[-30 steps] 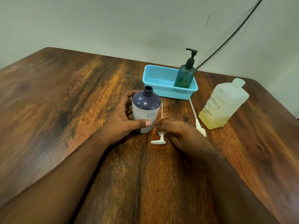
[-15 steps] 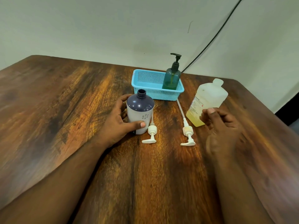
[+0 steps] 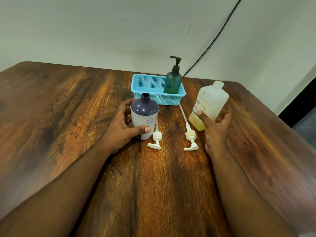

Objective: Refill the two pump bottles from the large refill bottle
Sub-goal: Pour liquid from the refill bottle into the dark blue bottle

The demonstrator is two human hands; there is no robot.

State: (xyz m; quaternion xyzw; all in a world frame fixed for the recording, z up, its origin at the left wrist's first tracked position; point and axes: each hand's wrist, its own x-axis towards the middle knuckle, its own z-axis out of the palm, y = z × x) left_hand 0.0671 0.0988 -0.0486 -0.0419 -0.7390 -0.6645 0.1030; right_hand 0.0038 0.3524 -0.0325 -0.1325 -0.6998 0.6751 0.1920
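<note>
Premises appear domestic, most likely a plain room in a home. A dark, worn wood-grain counter (image 3: 68,117) with rounded corners stands against a bare off-white painted wall (image 3: 102,31). A loose black cable (image 3: 213,40) runs diagonally down that wall toward 1 o'clock. Household toiletries are present: a teal pump bottle (image 3: 173,82) standing in a small blue plastic basket (image 3: 148,86) at 12 o'clock. At 3 o'clock a dark opening, possibly a doorway, is too indistinct to confirm.
</note>
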